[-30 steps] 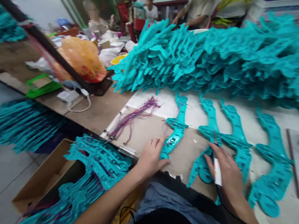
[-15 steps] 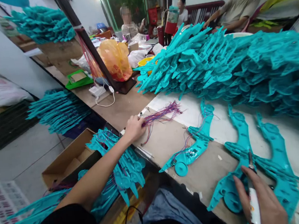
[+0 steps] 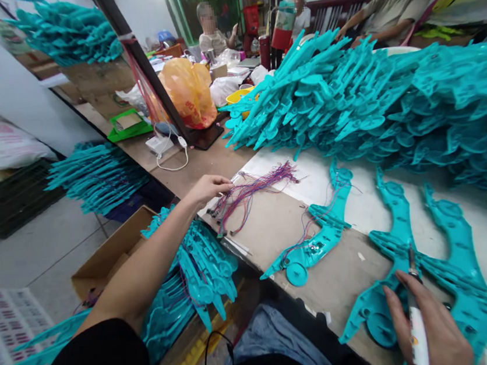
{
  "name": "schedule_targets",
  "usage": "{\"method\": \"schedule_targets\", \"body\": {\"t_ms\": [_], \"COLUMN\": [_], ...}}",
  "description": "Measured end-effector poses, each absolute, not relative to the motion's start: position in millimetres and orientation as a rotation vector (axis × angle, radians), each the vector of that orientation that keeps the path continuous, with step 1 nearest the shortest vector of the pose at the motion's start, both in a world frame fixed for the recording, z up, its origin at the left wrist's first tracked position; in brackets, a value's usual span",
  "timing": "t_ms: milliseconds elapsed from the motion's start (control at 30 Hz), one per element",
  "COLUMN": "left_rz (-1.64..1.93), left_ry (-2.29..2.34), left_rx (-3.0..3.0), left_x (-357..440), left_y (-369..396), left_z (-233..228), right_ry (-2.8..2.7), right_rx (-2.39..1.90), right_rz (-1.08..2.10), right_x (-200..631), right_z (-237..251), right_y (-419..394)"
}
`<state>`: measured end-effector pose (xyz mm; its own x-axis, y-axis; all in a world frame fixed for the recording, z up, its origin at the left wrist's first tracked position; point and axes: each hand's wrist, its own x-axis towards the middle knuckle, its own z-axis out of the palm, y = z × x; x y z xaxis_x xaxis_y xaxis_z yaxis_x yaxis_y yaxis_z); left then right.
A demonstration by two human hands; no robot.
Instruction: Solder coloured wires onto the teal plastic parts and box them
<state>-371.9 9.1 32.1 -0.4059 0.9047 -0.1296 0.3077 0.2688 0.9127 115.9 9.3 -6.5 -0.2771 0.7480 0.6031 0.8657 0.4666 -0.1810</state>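
My left hand (image 3: 213, 190) is at the left end of a bundle of thin red and blue wires (image 3: 265, 183), its thumb and fingers pinched at their edge. How many wires it grips is hidden. In my right hand (image 3: 435, 324) is a soldering iron (image 3: 417, 321) with a white handle, its metal tip pointing away from me. Beneath that tip lies a turquoise plastic part (image 3: 393, 206), with another turquoise part (image 3: 459, 240) to its right. Between my hands rests a turquoise part (image 3: 330, 231) with wires strung along it.
A tall heap of turquoise parts (image 3: 370, 98) covers the table's far right. Wired parts (image 3: 205, 269) pile up beside a cardboard box (image 3: 103, 260) at the lower left. A dark post (image 3: 146, 64) stands near an orange plastic bag (image 3: 189, 92). People sit in the background.
My left hand has shifted slightly up and left and its grip has loosened into a pinch, showing the wires' dark ends. My right hand keeps the soldering iron nearly in place.
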Motion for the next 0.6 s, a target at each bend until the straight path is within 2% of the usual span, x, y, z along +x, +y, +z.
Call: {"method": "schedule_targets", "body": {"t_ms": [133, 300, 467, 600], "left_rz": [0.886, 0.827, 0.726, 0.514], "left_ry": [2.262, 2.658, 2.701, 2.597], "left_rx": [1.428, 1.645, 1.796, 1.914], "left_x": [-372, -372, -350, -303], "left_y": [4, -3, -9, -29], "left_z": [24, 26, 34, 16], "right_ry": [-2.074, -2.086, -2.088, -2.099], "right_rx": [-1.379, -1.357, -1.356, -1.367], "right_rz": [-0.229, -0.244, -0.213, -0.198], "right_x": [114, 113, 113, 113], "right_z": [-7, -5, -3, -4], "right_y": [8, 9, 7, 6]}}
